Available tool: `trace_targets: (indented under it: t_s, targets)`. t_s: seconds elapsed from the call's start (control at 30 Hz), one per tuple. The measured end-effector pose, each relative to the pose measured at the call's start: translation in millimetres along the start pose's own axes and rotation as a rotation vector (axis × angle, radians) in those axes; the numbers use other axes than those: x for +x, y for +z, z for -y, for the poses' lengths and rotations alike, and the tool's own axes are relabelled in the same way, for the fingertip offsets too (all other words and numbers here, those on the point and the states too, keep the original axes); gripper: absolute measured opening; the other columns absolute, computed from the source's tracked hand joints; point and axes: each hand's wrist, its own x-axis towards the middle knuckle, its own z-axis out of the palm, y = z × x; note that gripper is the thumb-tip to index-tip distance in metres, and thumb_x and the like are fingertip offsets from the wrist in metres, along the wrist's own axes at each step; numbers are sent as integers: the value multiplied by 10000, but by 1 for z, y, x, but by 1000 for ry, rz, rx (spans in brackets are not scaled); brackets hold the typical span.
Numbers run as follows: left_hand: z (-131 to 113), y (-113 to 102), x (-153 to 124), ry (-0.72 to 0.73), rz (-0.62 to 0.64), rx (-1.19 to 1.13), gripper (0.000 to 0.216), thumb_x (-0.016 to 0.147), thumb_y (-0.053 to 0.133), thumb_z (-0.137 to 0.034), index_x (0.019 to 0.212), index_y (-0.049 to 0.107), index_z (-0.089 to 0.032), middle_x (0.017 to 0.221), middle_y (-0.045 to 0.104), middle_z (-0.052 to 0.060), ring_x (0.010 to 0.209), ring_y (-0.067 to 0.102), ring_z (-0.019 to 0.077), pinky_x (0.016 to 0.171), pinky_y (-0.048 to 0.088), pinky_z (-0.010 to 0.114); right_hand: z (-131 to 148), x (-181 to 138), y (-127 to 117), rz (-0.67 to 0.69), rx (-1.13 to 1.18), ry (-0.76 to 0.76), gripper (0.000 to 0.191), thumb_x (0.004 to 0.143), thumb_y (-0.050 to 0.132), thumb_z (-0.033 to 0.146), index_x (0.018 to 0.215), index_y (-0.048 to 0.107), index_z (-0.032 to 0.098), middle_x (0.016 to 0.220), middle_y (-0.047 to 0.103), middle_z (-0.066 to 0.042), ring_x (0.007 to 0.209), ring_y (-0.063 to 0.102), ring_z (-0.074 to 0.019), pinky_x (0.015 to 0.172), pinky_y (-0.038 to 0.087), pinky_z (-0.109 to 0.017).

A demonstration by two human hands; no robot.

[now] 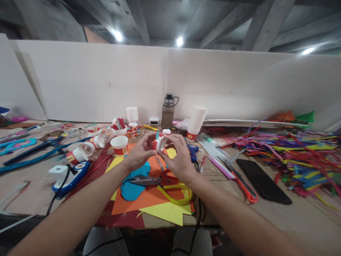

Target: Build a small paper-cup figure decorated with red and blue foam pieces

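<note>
Both hands hold up one small red-and-white paper cup (159,143) over the middle of the table, its body tipped sideways. The fingers and thumb of my left hand (141,151) close on its left side. On the other side my right hand (181,156) grips it with thumb and fingers. Below them lie scissors (146,180) with yellow and red handles, resting on orange paper (125,204), blue paper cut-outs (133,191) and yellow paper (166,213). A blue glue gun (193,152) is just right of my right hand.
Paper cups (119,145) stand and lie to the left, near a blue-and-white power strip (71,179). A bottle (168,112) and a tall cup stack (196,122) stand behind. Rightward are a black phone (262,180), orange-handled scissors (246,190) and many coloured pipe cleaners (301,156).
</note>
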Motion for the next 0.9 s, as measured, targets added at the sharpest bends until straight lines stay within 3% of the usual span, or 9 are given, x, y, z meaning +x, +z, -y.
trace_targets:
  t_s: [0.27, 0.4, 0.57, 0.73, 0.8, 0.9]
  targets:
    - [7, 9, -3, -101, -81, -84, 478, 711, 796, -286, 1149, 614, -225, 1114, 671, 54, 1037, 608, 167, 892, 476, 260, -5, -2, 4, -54, -90, -5, 492, 786, 700, 177, 1226, 492, 251, 1204, 495, -113, 1096, 547, -254, 841, 570, -436]
    - [10, 19, -6, -116, -107, -103, 443, 737, 771, -351, 1130, 614, -221, 1140, 652, 42, 1027, 598, 159, 888, 465, 249, -6, -4, 5, -62, -184, 26, 481, 780, 697, 193, 1205, 478, 244, 1191, 494, -122, 1113, 528, -277, 844, 552, -458]
    - [14, 21, -7, -39, -161, 72, 407, 740, 768, -320, 1090, 590, -213, 1042, 642, 17, 976, 581, 162, 874, 456, 259, -3, -5, 8, -73, -256, 10, 469, 749, 686, 160, 1163, 479, 239, 1166, 500, -119, 1113, 517, -284, 884, 525, -479]
    - [14, 26, -5, -35, -304, 296, 242, 776, 721, -352, 911, 610, -184, 868, 633, -6, 828, 565, 141, 772, 458, 238, 2, -5, 14, -60, -349, 18, 424, 717, 682, 126, 1091, 505, 223, 1139, 519, -126, 1107, 513, -305, 909, 496, -505]
    - [12, 29, -3, -64, -329, 210, 220, 786, 706, -358, 883, 621, -179, 848, 649, -2, 788, 578, 137, 735, 474, 239, 3, -4, 14, -17, -346, 12, 441, 709, 710, 142, 1090, 506, 226, 1139, 517, -124, 1121, 503, -312, 922, 484, -512]
    - [5, 30, 1, -156, -323, -106, 246, 789, 695, -320, 972, 644, -163, 920, 702, 40, 780, 636, 150, 678, 509, 244, 4, -1, 11, 6, -261, 16, 491, 721, 745, 214, 1140, 490, 230, 1176, 506, -124, 1147, 484, -304, 947, 469, -513]
